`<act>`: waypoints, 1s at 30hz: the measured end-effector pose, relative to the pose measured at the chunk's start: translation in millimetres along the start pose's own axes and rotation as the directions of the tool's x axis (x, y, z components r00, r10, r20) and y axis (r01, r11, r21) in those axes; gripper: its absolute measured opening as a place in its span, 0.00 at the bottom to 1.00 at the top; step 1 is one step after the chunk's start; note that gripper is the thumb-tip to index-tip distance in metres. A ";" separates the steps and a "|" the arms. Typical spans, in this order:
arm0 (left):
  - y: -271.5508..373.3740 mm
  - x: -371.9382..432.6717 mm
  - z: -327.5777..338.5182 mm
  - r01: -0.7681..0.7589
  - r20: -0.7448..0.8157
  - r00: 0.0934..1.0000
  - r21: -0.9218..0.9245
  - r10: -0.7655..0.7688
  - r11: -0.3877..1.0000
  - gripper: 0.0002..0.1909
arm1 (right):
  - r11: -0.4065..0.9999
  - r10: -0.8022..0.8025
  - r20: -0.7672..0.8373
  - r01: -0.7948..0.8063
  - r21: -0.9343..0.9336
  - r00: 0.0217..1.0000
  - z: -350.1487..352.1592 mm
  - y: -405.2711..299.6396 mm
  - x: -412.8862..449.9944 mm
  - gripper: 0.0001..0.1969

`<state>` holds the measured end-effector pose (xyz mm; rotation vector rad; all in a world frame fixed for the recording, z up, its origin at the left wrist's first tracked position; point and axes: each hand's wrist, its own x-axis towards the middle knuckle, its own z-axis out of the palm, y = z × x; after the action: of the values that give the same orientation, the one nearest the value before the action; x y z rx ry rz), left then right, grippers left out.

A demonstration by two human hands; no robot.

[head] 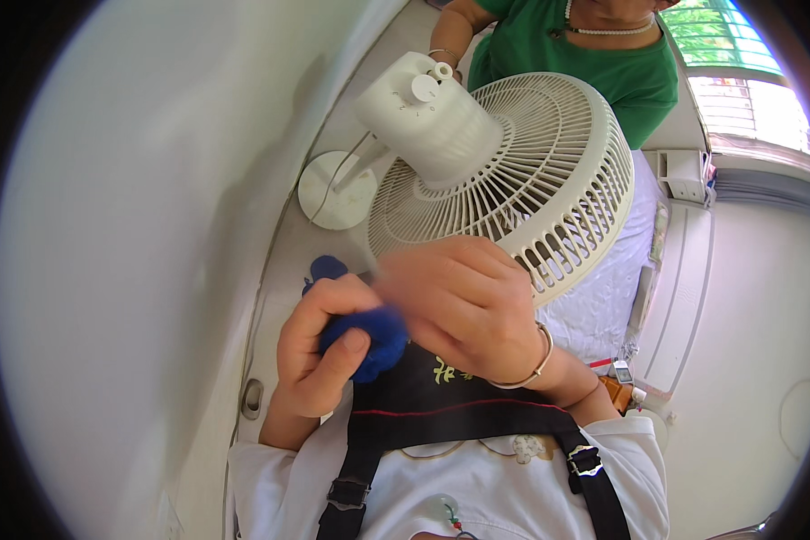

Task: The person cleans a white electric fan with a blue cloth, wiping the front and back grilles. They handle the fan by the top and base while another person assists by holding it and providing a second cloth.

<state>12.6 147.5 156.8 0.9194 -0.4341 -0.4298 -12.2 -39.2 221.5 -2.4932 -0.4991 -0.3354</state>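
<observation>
My left hand [324, 344] is wrapped around a bunched blue cloth [378, 341], its thumb pressed on the front. Close beside it is my right hand [472, 304], with a bangle at the wrist and curled fingers. Its fingertips are blurred at the cloth's edge, so I cannot tell whether they grip it. Just beyond both hands stands a white pedestal fan [439, 135], its back grille [540, 162] and control knob turned towards me. The round fan base [337, 192] rests on the floor. Part of the grille is hidden behind my right hand.
Behind the fan is a person in a green top [580, 74], one arm beside the motor housing. A pale wall [142, 236] runs along the left. To the right lie a bed with a shiny light cover [587, 317] and a small cabinet [682, 175]. A dark blue item [327, 268] shows beyond my left hand.
</observation>
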 end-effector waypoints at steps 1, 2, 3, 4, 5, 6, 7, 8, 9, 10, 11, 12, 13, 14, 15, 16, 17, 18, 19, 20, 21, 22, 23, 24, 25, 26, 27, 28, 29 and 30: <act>0.8 0.0 -0.9 -0.002 0.026 1.000 0.008 0.001 1.000 0.09 | 1.000 -0.013 0.005 0.013 0.022 1.000 0.8 0.5 -0.1 0.14; 1.4 0.1 -1.8 -0.001 0.024 1.000 0.009 0.001 1.000 0.09 | 0.999 -0.027 0.010 0.026 0.044 1.000 1.3 1.0 -0.2 0.14; 2.2 -0.1 -2.2 -0.018 0.019 1.000 0.020 0.018 1.000 0.09 | 0.999 -0.027 0.013 0.026 0.047 1.000 0.7 0.9 0.1 0.14; 2.6 -0.6 -2.8 -0.036 0.014 0.999 0.032 0.035 0.999 0.09 | 0.995 -0.027 0.002 0.027 0.099 1.000 -0.6 0.8 0.7 0.13; 1.9 -2.0 -4.4 -0.035 0.010 0.999 0.032 0.035 0.999 0.09 | 0.992 -0.027 -0.003 0.028 0.126 1.000 -1.1 0.7 -2.0 0.13; 0.4 -5.2 -7.6 -0.013 -0.014 1.000 0.060 0.014 0.998 0.11 | 0.987 -0.029 -0.009 0.030 0.155 1.000 -3.1 1.1 -2.6 0.12; -0.6 -7.7 -9.3 0.009 -0.040 0.999 0.087 -0.006 0.996 0.13 | 0.941 0.029 0.018 -0.034 0.336 0.999 -5.0 0.3 -7.9 0.11; -1.3 -8.2 -8.7 0.009 -0.044 0.999 0.091 -0.005 0.996 0.13 | 0.859 0.081 0.056 -0.098 0.503 0.995 -5.4 -1.6 -12.1 0.09; -0.4 -5.6 -5.3 -0.051 0.004 0.999 0.207 0.051 0.977 0.15 | 0.857 0.080 0.060 -0.099 0.506 0.995 -7.2 -5.9 -12.6 0.09; 0.2 -3.1 -2.9 -0.114 0.058 0.993 0.317 0.100 0.942 0.18 | 0.823 0.145 0.102 -0.177 0.540 0.984 -8.9 -10.8 -12.6 0.07; -1.9 -1.2 -2.2 -0.110 0.052 0.994 0.317 0.099 0.942 0.18 | 0.782 0.207 0.147 -0.254 0.570 0.967 -10.1 -15.1 -12.5 0.05; -6.9 0.5 -2.3 -0.231 0.099 0.972 0.525 0.211 0.819 0.20 | 0.779 0.205 0.152 -0.255 0.573 0.967 -10.7 -17.6 -12.7 0.05; -9.9 0.4 -2.3 -0.333 0.171 0.937 0.696 0.304 0.636 0.22 | 0.765 0.236 0.192 -0.304 0.567 0.953 -10.9 -19.8 -12.8 0.05; -9.2 -2.4 -2.4 -0.292 0.153 0.950 0.738 0.271 0.609 0.15 | 0.751 0.265 0.232 -0.351 0.560 0.936 -11.3 -21.4 -12.4 0.04; -14.7 -6.1 -5.0 -0.288 0.148 0.951 0.738 0.270 0.610 0.15 | 0.749 0.264 0.237 -0.354 0.560 0.935 -9.9 -22.1 -15.1 0.04; -21.1 -9.1 -8.0 -0.314 0.134 0.925 0.795 0.355 0.519 0.14 | 0.746 0.274 0.267 -0.379 0.548 0.924 -10.3 -22.5 -17.5 0.04; -26.8 -13.2 -10.7 -0.328 0.129 0.890 0.846 0.437 0.421 0.13 | 0.741 0.283 0.297 -0.405 0.535 0.912 -9.3 -23.0 -19.9 0.04; -28.9 -17.1 -11.9 -0.324 0.104 0.892 0.827 0.440 0.460 0.11 | 0.739 0.284 0.303 -0.409 0.535 0.910 -8.6 -24.1 -21.0 0.04; -27.5 -18.4 -12.4 -0.318 0.098 0.894 0.827 0.438 0.463 0.11 | 0.738 0.287 0.310 -0.415 0.532 0.907 -7.7 -25.2 -22.1 0.03; -23.0 -17.5 -12.2 -0.334 0.111 0.921 0.718 0.374 0.610 0.11 | 0.737 0.289 0.316 -0.421 0.528 0.904 -6.5 -26.1 -23.1 0.03; -19.4 -17.8 -11.3 -0.328 0.132 0.941 0.592 0.313 0.736 0.10 | 0.735 0.285 0.323 -0.422 0.531 0.902 -5.6 -27.2 -22.9 0.03; -20.9 -18.3 -4.3 -0.285 0.067 0.950 0.582 0.304 0.762 0.10 | 0.718 0.291 0.338 -0.438 0.542 0.895 -4.6 -28.4 -22.6 0.03; -23.2 -20.5 -7.8 -0.279 0.060 0.951 0.585 0.303 0.761 0.10 | 0.700 0.297 0.352 -0.453 0.552 0.887 -3.8 -29.4 -22.1 0.02; -27.2 -21.4 -14.1 -0.248 0.135 0.967 0.699 0.216 0.671 0.11 | 0.699 0.295 0.356 -0.455 0.552 0.887 -4.2 -30.4 -21.6 0.02; -29.0 -22.7 -18.2 -0.227 0.196 0.974 0.797 0.115 0.560 0.11 | 0.686 0.312 0.370 -0.477 0.550 0.875 -5.2 -31.4 -20.8 0.02; -27.3 -25.0 -18.4 -0.101 0.134 0.991 0.739 0.002 0.666 0.10 | 0.672 0.329 0.383 -0.499 0.548 0.863 -6.2 -32.0 -20.5 0.02; -25.2 -25.9 -21.7 -0.100 0.132 0.991 0.737 0.002 0.668 0.10 | 0.672 0.330 0.385 -0.501 0.546 0.862 -7.0 -31.5 -21.6 0.02; -21.5 -26.7 -28.4 -0.058 0.203 0.974 0.652 -0.101 0.756 0.10 | 0.633 0.366 0.420 -0.553 0.542 0.831 -7.9 -30.8 -23.2 0.02; -17.0 -26.3 -35.8 0.000 0.284 0.940 0.560 -0.192 0.828 0.11 | 0.591 0.400 0.454 -0.603 0.536 0.796 -9.9 -30.0 -24.6 0.02; -9.6 -19.7 -45.7 0.035 0.391 0.895 0.417 -0.214 0.908 0.11 | 0.578 0.422 0.503 -0.651 0.493 0.755 -16.3 -29.0 -24.0 0.01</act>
<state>18.9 183.0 121.1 1.2611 -0.8953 -0.6872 -48.0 -32.9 240.5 -1.8610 0.0783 0.4643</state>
